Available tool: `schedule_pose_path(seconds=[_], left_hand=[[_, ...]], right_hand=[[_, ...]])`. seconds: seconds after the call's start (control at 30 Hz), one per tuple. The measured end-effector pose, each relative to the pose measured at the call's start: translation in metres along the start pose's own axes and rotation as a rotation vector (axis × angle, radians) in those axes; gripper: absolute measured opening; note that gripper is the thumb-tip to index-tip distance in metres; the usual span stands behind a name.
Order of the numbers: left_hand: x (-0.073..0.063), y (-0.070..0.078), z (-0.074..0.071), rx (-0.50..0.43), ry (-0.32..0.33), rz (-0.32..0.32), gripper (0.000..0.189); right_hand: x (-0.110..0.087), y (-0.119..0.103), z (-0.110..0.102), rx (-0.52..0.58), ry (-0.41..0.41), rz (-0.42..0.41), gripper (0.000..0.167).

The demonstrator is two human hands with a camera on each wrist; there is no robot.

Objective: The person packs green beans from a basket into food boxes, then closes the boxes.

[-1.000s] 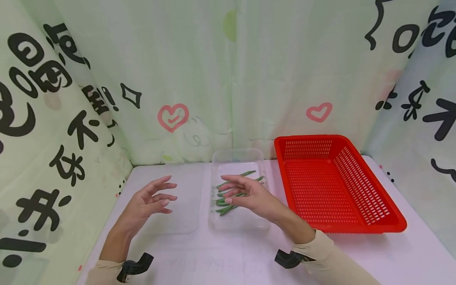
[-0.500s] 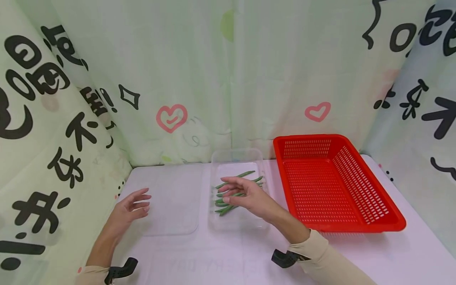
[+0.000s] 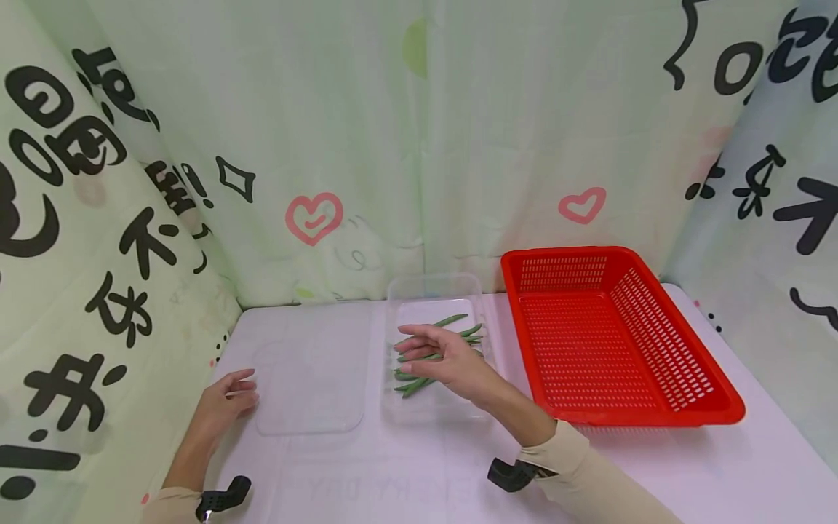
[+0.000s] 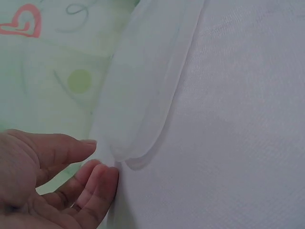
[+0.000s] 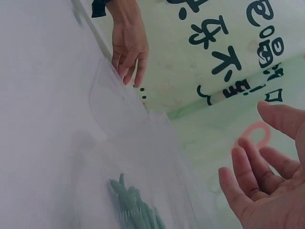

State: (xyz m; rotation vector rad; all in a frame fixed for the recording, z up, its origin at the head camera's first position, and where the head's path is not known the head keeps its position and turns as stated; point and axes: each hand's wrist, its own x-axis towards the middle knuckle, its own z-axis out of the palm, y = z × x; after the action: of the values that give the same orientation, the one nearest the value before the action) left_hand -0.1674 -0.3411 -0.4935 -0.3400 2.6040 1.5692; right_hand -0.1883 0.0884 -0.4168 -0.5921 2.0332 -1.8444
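Several green beans (image 3: 412, 387) lie in a clear plastic box (image 3: 435, 416) in the middle of the head view. Above them hovers my right hand (image 3: 448, 362), its fingers loosely bent and holding nothing; the right wrist view shows the palm and spread fingers (image 5: 243, 176). My left hand (image 3: 222, 404) is by the table's left edge, beside a flat clear plastic lid (image 3: 310, 397). In the left wrist view, its thumb and fingers are apart near the rounded corner of the lid (image 4: 138, 105), with nothing between them. Whether a fingertip touches the lid I cannot tell.
A red slotted plastic basket (image 3: 589, 349) stands to the right of the box. The white tabletop (image 3: 366, 480) extends in front of the lid and box. Patterned curtains (image 3: 366, 131) enclose the table at the back and sides.
My left hand has moved left and down, from above the lid to its left side near the table. The right hand has shifted slightly left above the beans.
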Motion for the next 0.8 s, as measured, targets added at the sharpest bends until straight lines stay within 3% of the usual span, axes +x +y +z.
schedule_pose_path(seconds=[0.4, 0.8], left_hand=[[0.006, 0.003, 0.01, 0.058, 0.014, 0.007, 0.049], [0.011, 0.012, 0.019, 0.277, 0.065, 0.064, 0.029]], right_hand=[[0.013, 0.004, 0.012, 0.001, -0.026, -0.023, 0.06], [0.014, 0.008, 0.014, 0.014, -0.029, -0.003, 0.058]])
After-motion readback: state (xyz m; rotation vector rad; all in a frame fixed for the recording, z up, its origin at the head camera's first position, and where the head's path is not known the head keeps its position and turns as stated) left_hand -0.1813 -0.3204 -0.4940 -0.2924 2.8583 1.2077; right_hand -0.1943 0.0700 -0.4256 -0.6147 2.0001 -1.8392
